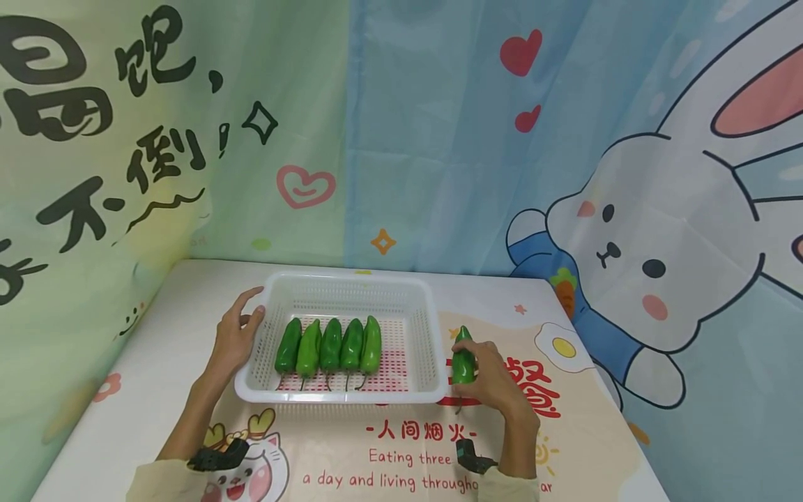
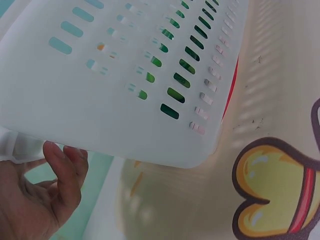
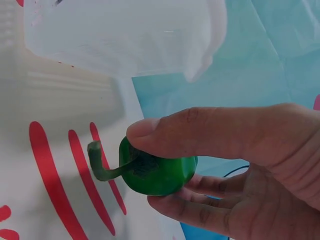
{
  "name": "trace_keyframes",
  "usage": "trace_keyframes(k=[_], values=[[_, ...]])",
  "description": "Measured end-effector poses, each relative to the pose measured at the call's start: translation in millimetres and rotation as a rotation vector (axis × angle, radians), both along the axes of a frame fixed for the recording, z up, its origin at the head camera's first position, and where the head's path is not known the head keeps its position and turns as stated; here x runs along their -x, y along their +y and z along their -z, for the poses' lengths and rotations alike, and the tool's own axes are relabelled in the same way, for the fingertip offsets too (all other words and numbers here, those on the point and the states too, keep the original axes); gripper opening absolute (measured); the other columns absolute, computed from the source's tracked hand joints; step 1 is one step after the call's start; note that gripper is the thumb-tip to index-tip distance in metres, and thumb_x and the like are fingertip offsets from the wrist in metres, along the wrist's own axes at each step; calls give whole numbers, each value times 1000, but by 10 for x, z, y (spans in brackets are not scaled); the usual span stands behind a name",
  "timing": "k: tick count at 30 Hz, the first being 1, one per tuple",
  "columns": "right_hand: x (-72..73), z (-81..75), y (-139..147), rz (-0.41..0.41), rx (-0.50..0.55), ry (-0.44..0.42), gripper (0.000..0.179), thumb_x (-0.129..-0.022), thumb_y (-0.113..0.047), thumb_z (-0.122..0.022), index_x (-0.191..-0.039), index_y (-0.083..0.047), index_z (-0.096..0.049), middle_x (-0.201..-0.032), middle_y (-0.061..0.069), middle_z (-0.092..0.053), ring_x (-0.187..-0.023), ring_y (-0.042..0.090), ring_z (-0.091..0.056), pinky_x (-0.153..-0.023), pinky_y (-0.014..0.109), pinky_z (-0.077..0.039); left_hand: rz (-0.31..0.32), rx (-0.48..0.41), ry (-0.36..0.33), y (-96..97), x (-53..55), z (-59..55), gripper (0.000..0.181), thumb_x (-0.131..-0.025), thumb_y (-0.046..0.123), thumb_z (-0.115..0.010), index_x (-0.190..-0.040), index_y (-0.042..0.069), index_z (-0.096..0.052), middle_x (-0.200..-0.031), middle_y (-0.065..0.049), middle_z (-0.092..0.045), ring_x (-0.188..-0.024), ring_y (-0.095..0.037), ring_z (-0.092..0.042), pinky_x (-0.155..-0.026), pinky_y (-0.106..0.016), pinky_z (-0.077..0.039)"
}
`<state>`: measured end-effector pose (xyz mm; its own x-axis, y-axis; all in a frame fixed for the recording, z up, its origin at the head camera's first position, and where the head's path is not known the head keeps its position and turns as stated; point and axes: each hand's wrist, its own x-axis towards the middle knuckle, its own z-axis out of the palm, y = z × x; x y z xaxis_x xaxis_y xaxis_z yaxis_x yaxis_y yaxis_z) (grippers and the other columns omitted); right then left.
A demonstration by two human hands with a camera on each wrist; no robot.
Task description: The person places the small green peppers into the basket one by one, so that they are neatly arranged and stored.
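Several green peppers [image 1: 330, 346] lie side by side in a white plastic basket [image 1: 433, 321], their stems pointing toward me. At the basket's left rim is my left hand [image 1: 235, 338]; its thumb and fingers hold the edge, partly hidden behind the rim in the left wrist view. Just right of the basket, my right hand [image 1: 492, 376] grips another green pepper [image 3: 165, 175] between thumb and fingers. This pepper is held upright, its curved stem [image 3: 102, 172] hanging toward the table and apart from the basket's outer wall.
A printed tablecloth [image 1: 401, 453] with red lettering and cartoon figures covers the table. Behind it hangs a curtain [image 1: 426, 139] with hearts and a rabbit. Slots run through the basket's wall [image 2: 100, 115].
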<state>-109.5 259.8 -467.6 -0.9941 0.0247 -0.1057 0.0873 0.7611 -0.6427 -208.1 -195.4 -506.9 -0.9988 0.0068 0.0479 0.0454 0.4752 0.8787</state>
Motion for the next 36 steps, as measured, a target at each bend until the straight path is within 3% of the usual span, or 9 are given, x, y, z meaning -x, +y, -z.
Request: trace_keyframes(k=[12,24,36], values=[[-26,-89,45,-5,-15,9,70,-73,-10,-98,-136,-20,-70,-137,21,-57,-118,37,-57,-100,56,-66,-1,4,-4,1,6,-5,56,-120,33,-41,-172,16,-32,-138,-40,-66,-97,-42,-80,-66,-34,-68],[-77,-183,54,-7,-12,1,67,-78,-10,-96,-139,-18,-70,-141,21,-57,-122,40,-59,-96,53,-68,-1,3,-7,-2,12,1,56,-120,34,-41,-172,17,-31,-137,-39,-66,-95,-40,-80,-66,-34,-68],[-121,-277,55,6,-6,7,69,-76,-8,-96,-140,-19,-71,-142,20,-59,-119,38,-62,-89,48,-70,4,4,-9,0,-2,-7,56,-120,33,-41,-172,16,-32,-137,-40,-66,-95,-39,-80,-66,-33,-68]])
